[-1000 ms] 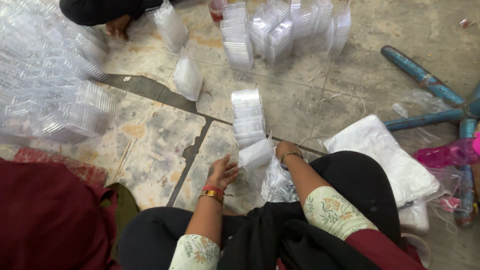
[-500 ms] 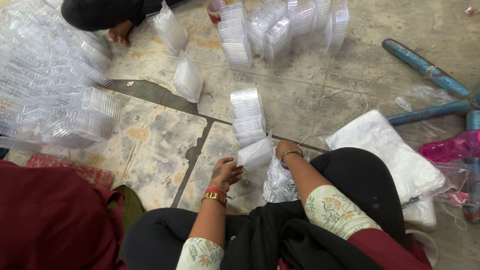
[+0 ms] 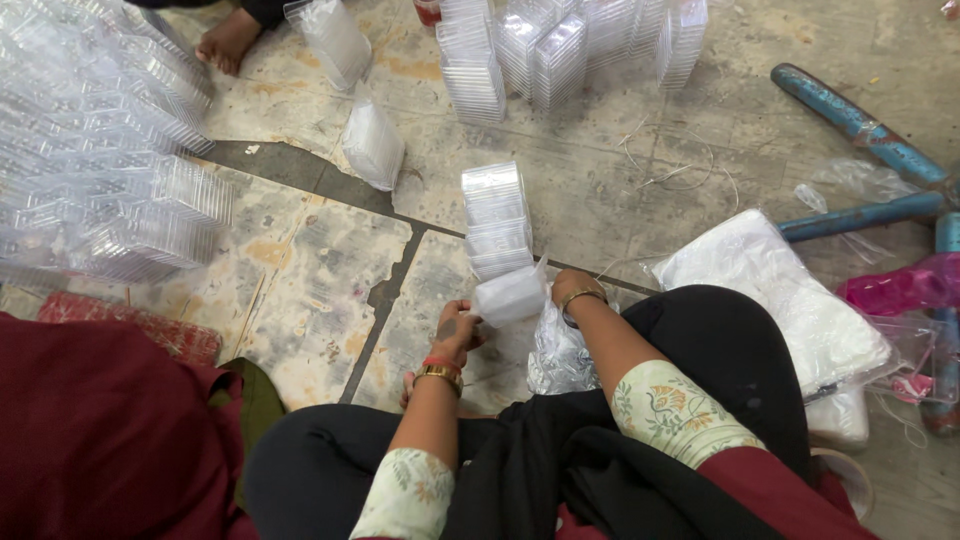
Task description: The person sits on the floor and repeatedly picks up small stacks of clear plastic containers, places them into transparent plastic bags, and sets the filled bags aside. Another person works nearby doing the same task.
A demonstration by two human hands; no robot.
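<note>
A: Left hand (image 3: pixel 455 335), lower centre — state?

B: Fingers curled onto the left end of a small stack (image 3: pixel 508 296) of clear plastic lids or trays, wrapped in a thin bag. Grasping it.

A: Right hand (image 3: pixel 572 290)?

B: At the stack's right end, mostly hidden behind it and the bag (image 3: pixel 558 352). Looks closed on the stack or the bag mouth; can't tell which.

A: Where is the stack exactly?

B: Centre frame, just above the lap, lying sideways between both hands. A taller pile (image 3: pixel 497 220) of the same pieces touches it from above, on the floor (image 3: pixel 310 300).

A: Handling?

B: Judging by looks: very light, thin, springy plastic. Stiff as a stack, but single pieces would flex and crack if squeezed. Smooth, so pieces would slide apart. The bag is slippery film. Best hold is on both ends, pressing inward, not pinching the middle.

A: Rest?

B: Big heap (image 3: pixel 90 170) of clear trays at upper left, rows of stacks (image 3: pixel 560 50) top centre, two bagged packs (image 3: pixel 372 143) near them. White bag bundle (image 3: pixel 790 300) at right, blue pipes (image 3: pixel 860 125) upper right. Another person's foot (image 3: pixel 228 42) at top left.
</note>
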